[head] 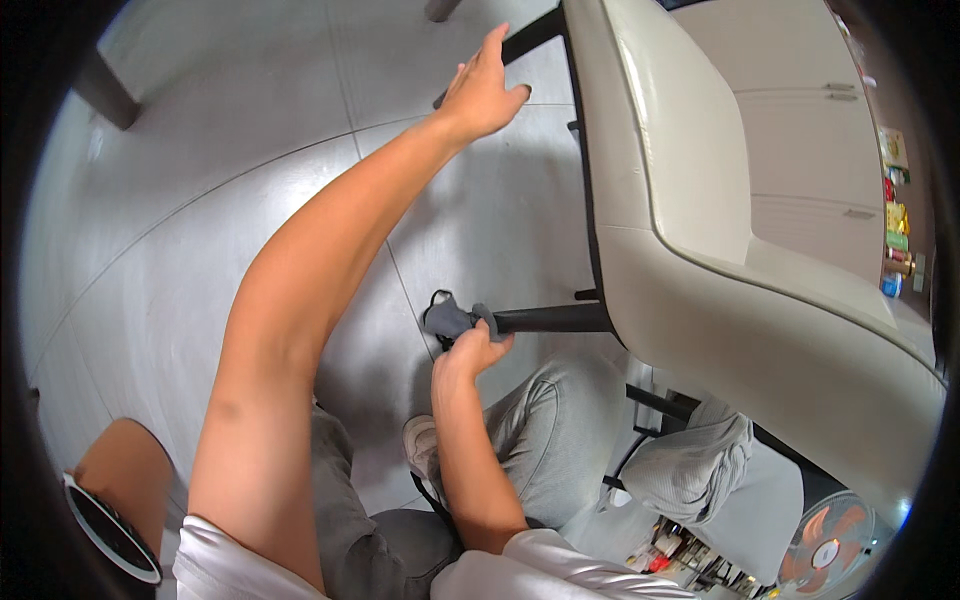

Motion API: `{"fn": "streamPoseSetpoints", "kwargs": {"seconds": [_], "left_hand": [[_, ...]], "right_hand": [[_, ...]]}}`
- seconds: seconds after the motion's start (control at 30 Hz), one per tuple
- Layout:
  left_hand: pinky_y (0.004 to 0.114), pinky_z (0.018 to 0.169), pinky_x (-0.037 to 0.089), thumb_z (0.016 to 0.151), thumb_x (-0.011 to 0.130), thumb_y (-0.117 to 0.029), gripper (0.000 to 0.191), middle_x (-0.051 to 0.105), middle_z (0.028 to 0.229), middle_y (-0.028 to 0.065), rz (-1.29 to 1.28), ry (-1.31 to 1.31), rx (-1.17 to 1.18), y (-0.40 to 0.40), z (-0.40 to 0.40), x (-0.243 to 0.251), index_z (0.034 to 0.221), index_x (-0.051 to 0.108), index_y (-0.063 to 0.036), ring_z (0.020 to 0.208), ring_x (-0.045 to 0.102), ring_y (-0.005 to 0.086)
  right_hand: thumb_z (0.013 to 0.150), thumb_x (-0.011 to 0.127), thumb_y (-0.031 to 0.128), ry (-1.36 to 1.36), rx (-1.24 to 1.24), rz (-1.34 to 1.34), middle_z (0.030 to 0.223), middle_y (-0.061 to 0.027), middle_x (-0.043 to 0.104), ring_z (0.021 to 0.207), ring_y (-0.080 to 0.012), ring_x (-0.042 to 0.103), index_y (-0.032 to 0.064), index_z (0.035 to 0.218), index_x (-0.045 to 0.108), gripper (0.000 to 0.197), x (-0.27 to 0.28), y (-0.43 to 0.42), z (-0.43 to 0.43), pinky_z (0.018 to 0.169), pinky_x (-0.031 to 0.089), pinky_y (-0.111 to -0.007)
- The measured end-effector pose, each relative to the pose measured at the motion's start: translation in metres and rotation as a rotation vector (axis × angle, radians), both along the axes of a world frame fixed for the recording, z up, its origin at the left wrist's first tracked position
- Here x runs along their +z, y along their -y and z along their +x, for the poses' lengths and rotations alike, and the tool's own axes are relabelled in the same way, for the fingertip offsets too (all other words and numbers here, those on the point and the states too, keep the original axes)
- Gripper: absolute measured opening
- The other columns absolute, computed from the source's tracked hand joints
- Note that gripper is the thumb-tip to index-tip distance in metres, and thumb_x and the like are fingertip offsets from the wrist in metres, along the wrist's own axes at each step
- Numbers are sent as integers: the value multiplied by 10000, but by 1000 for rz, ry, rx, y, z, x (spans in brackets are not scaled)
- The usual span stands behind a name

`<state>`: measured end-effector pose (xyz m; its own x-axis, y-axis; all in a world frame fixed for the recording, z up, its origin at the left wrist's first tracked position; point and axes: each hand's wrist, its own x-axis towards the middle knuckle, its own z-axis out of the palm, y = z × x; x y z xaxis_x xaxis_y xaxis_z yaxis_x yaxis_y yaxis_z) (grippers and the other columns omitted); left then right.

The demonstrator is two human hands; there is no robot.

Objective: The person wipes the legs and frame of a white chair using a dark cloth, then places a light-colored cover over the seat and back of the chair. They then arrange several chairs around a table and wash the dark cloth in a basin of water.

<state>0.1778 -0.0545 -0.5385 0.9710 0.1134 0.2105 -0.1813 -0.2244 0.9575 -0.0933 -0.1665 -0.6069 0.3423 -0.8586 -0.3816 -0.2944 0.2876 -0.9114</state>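
Note:
A cream leather-look chair [675, 285] takes up the right side, its dark legs pointing left in the picture. My left hand [484, 94] is at the upper dark chair leg [534, 34], thumb and fingers spread. Whether it grips that leg cannot be told. My right hand [471, 349] is at the end of the nearer chair leg [555, 319], with its fingers on a grey cloth-like piece [448, 318]. This piece has black loops and meets the leg's tip. Its far side is hidden.
Grey floor tiles [210, 247] spread under the chair. My bent knee [562, 420] and shoe [420, 442] are close below my right hand. A grey cloth [690, 465] drapes over another seat, near a fan [825, 553]. Cabinets [810, 150] stand beyond. A brown cylindrical stool-like object [131, 480] is at lower left.

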Motion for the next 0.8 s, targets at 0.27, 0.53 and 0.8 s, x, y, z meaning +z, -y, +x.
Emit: {"fn": "streamPoseSetpoints", "kwargs": {"seconds": [0.27,0.53,0.8], "left_hand": [[504,895,471,902,662,-248,419,641,1118,250,101,263,466,31,60,-8,1225,476,-55,1090,604,428],[522,932,459,906,651,-339,443,624,1178,258,134,-148,46,-5,55,36,1208,516,-45,1131,580,447],[415,815,495,841,735,-446,493,704,1001,119,217,-223,180,-51,15,46,1134,606,-71,954,659,286]], "right_hand": [[958,489,-22,275,36,-8,1272,-136,551,1102,-227,570,39,1448,368,509,103,-2,22,977,468,-367],[928,466,-75,216,50,-42,1262,-136,543,1104,-232,563,4,1368,376,456,105,1,37,997,457,-378],[831,503,-108,345,-49,-245,1303,-156,496,1159,-254,529,-35,1348,353,543,78,7,65,1032,426,-373]]}}
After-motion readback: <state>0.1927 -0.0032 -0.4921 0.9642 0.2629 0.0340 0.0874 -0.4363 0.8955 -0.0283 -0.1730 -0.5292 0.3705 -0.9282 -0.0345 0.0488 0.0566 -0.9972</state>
